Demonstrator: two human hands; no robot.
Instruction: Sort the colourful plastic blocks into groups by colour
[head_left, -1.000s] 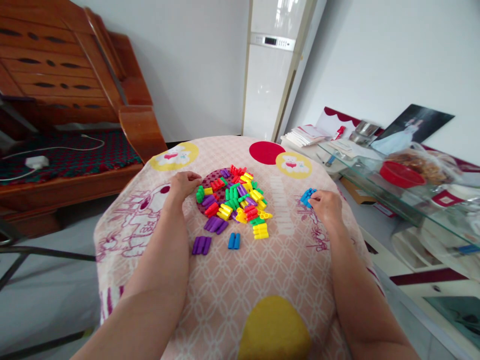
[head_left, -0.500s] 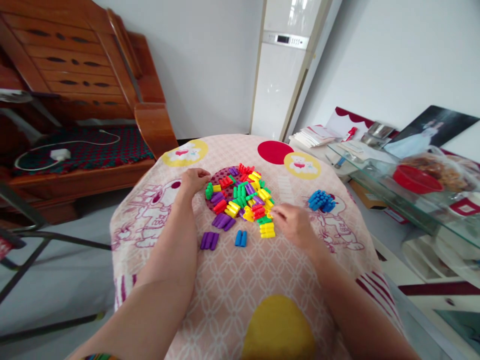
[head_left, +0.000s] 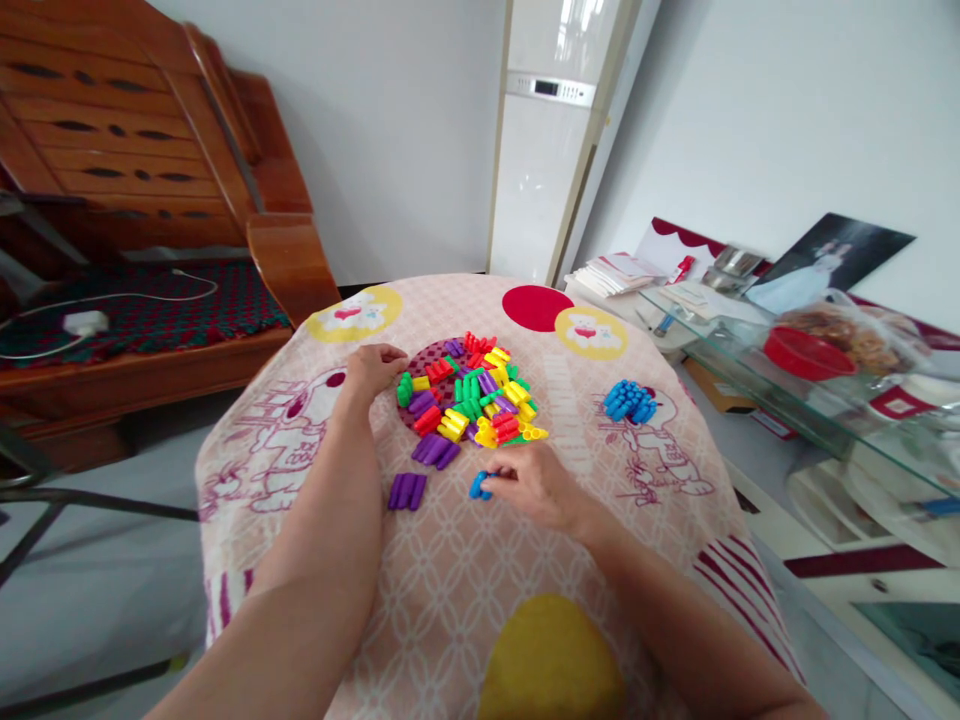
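soft even daylight, faint glare, stretched edges, slight blur

Looks like a home; carved wooden bench with a knitted seat cover and a white charger on it; cartoon-printed tablecloth; tall white floor-standing cabinet unit against plain walls; glass shelf crowded with papers, a red bowl and a portrait photo.

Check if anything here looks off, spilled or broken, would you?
Nothing looks damaged or spilled. The mixed-colour pieces lie in a jumble at odd angles. The blue pile sits apart, right of them, yet one blue piece is away from it, in the right hand.
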